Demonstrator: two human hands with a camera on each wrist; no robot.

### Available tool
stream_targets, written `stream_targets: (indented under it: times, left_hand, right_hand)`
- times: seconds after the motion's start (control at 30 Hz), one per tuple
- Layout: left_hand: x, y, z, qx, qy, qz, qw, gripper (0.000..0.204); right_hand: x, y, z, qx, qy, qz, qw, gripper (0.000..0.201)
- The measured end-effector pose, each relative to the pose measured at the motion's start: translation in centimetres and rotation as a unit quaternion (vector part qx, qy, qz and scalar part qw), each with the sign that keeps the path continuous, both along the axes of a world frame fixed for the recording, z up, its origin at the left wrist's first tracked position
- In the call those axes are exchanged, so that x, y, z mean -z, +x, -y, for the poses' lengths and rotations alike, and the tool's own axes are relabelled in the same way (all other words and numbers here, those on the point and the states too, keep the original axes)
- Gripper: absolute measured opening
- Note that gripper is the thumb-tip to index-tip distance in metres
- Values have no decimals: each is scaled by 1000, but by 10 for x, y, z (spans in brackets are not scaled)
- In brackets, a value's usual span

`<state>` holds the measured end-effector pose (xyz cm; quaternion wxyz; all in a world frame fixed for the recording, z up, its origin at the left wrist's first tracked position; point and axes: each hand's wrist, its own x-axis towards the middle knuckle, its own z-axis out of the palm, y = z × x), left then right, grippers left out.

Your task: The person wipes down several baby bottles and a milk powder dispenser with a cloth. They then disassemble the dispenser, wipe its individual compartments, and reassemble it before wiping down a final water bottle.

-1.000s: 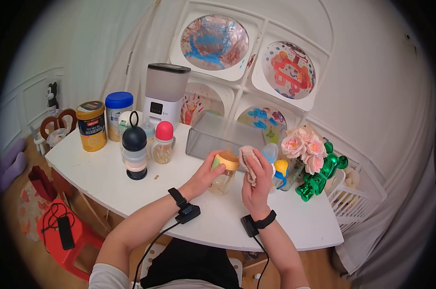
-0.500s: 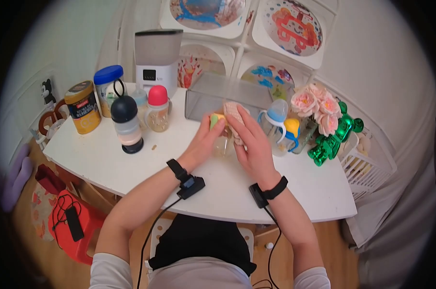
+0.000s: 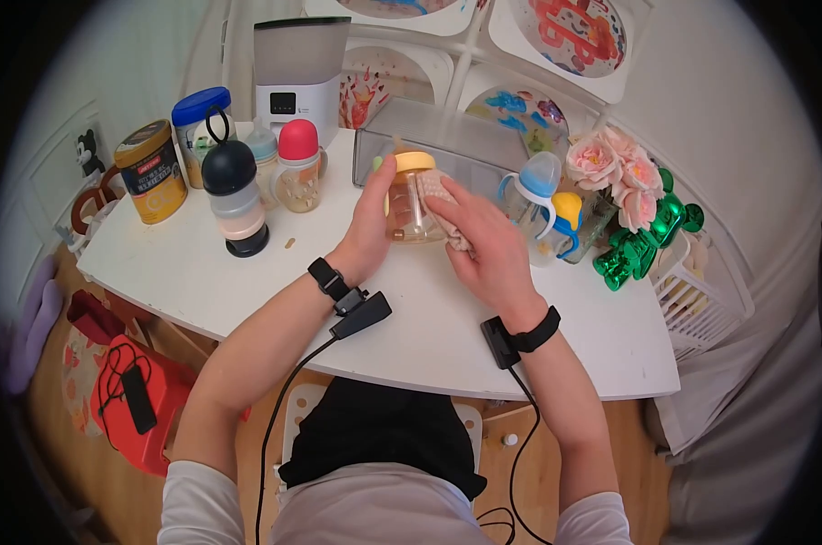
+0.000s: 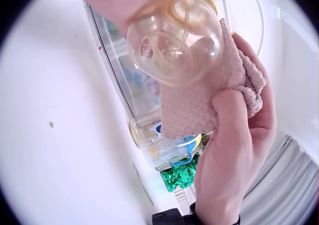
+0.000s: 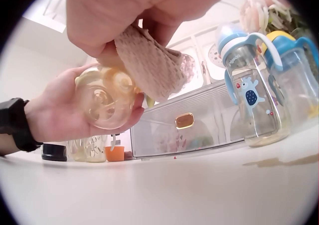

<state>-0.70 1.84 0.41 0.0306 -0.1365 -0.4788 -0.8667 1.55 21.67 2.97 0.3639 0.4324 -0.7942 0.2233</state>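
A clear amber-tinted bottle (image 3: 409,211) with a yellow collar is held above the white table by the left hand (image 3: 367,222), whose fingers curl round its left side. The right hand (image 3: 494,250) grips a pink textured cloth (image 3: 442,204) and holds it against the bottle's right side. In the left wrist view the bottle's round base (image 4: 172,55) faces the camera, with the cloth (image 4: 192,108) touching it. The right wrist view shows the left palm (image 5: 57,103) behind the bottle (image 5: 105,100), the cloth (image 5: 149,65) beside it.
Behind the hands stands a grey transparent box (image 3: 456,150). Two handled bottles (image 3: 531,195), (image 3: 565,227) and pink flowers (image 3: 615,173) are on the right. Milk tins (image 3: 152,177), a dark-capped container (image 3: 234,195) and a red-capped bottle (image 3: 299,173) stand left.
The bottle has tilted, and more of its side shows between the hands. The cloth has moved from near the collar down to its right side. The head view has shifted downward.
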Motion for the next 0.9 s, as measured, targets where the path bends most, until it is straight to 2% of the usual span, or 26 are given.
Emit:
stream_targets:
  times: [0.07, 0.17, 0.3, 0.4, 0.47, 0.67, 0.77, 0.8, 0.87, 0.9]
  left_hand:
    - [-5, 5, 0, 32, 47, 2, 998, 59]
    - [-7, 5, 0, -2, 71, 28, 997, 64]
    - [-7, 4, 3, 9, 104, 39, 994, 71]
    - [-10, 6, 2, 57, 167, 36, 984, 77]
    - [-14, 10, 0, 87, 229, 26, 969, 79]
    - [-27, 16, 7, 138, 261, 28, 955, 80]
    - [-38, 27, 5, 105, 240, 55, 964, 81]
    - [-31, 21, 8, 105, 240, 53, 964, 81]
    - [-15, 3, 19, 179, 280, 0, 943, 78]
    - [-11, 0, 21, 181, 279, -1, 943, 78]
  right_hand:
    - [-3, 3, -1, 16, 21, 11, 1000, 65]
    - [1, 2, -1, 12, 25, -14, 1000, 70]
    - [-2, 2, 3, -6, 25, -41, 999, 73]
    - [-7, 4, 6, -15, 26, -56, 998, 74]
    - [-9, 6, 8, -12, 33, -109, 993, 69]
    - [-10, 6, 10, 9, 71, -182, 981, 60]
    - [-12, 7, 10, -2, 85, -204, 975, 59]
    - [-11, 8, 10, -2, 85, -205, 975, 59]
    - [-7, 8, 10, -30, 75, -199, 977, 50]
    - [-5, 9, 9, -29, 75, -201, 976, 50]
